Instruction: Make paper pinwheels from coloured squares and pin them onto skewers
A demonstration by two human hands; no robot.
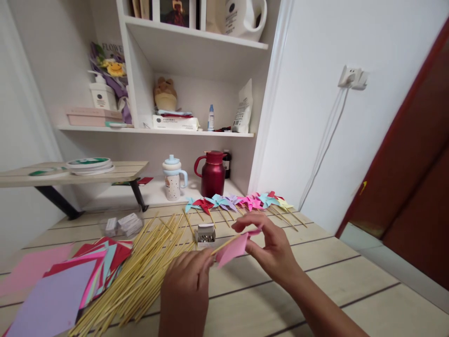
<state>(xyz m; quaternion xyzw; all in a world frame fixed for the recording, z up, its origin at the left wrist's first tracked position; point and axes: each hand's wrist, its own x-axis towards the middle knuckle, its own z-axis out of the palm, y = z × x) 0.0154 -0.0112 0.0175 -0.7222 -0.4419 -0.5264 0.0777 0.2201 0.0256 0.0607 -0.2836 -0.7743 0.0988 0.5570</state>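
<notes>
While the table [315, 290] spreads wide under everything, its left side carries a paper stack [59, 285] and a loose heap of sticks [147, 271], with finished pinwheels [238, 202] lined along the far edge and a small pin box [205, 235] between. Above the middle, both hands meet on one pink pinwheel [233, 250]. Its stick [224, 245] runs low-left to high-right, the near end toward the left hand [185, 290], whose fingers pinch it. From the other side the right hand [270, 252] comes in, thumb and forefinger pressed together on the paper's upper tip, the remaining fingers loosely curled.
</notes>
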